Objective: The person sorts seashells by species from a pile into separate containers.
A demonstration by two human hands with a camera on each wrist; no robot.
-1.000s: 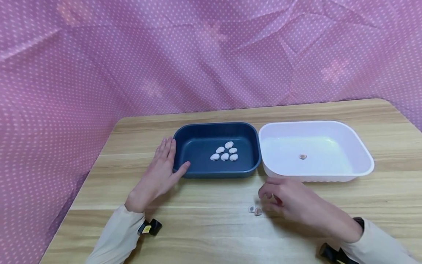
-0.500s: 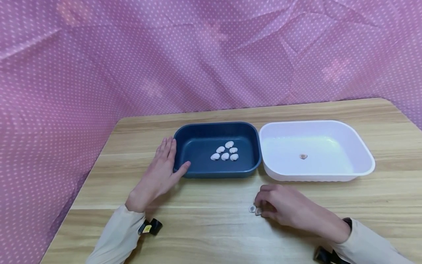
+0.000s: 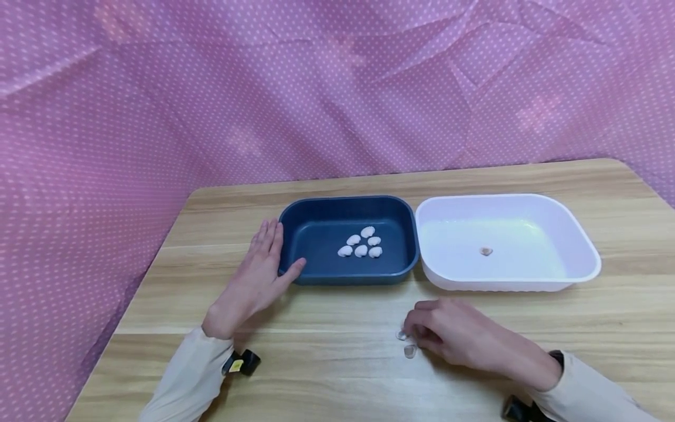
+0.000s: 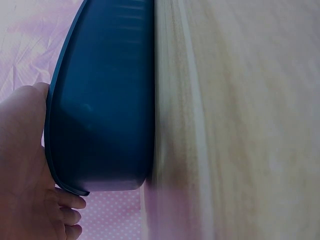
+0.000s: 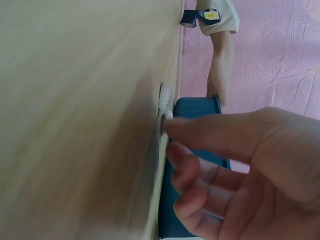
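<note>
My left hand (image 3: pixel 255 272) rests against the left end of a dark blue tray (image 3: pixel 345 277), its thumb over the front rim; the left wrist view shows the same hand (image 4: pixel 25 160) at the tray wall. Several white seashells (image 3: pixel 361 251) lie in that tray. My right hand (image 3: pixel 456 328) is low over the table, fingers bent, fingertips at a small greyish seashell (image 3: pixel 401 336) that they partly cover. Just nearer, a second seashell (image 3: pixel 410 351) lies apart from the fingers. In the right wrist view a gap shows between thumb and index finger of the hand (image 5: pixel 230 165).
A white tray (image 3: pixel 511 284) stands right of the blue one, nearly touching it, with one small brownish seashell (image 3: pixel 486 251) inside. Both stand on a wooden table (image 3: pixel 316 363). A pink dotted cloth (image 3: pixel 337 88) hangs behind.
My right hand has come left and down to the two loose seashells. The nearer seashell has shifted toward me, away from the other. My left hand stays at the blue tray.
</note>
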